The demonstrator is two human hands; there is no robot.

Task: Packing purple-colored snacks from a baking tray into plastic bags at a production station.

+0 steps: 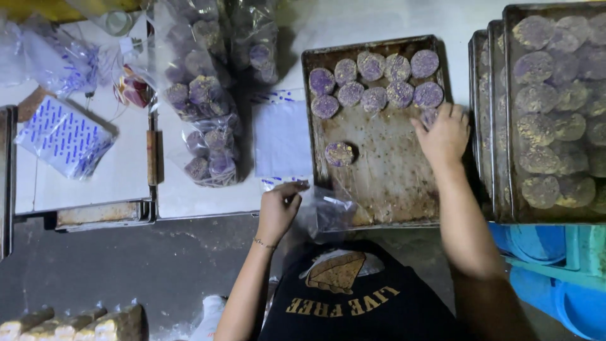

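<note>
Right hand (pixel 445 134) closed on a purple cookie (pixel 430 116) at the baking tray's (pixel 385 183) right edge. Left hand (pixel 278 208) pinches a clear bag (pixel 331 211) at the tray's near-left corner.

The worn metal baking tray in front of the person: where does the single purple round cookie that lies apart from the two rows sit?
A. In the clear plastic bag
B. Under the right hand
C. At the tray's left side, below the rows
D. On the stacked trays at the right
C: the lone purple round cookie lies by itself near the left wall of the worn metal baking tray, below the two rows of cookies, well away from the right hand.
</note>
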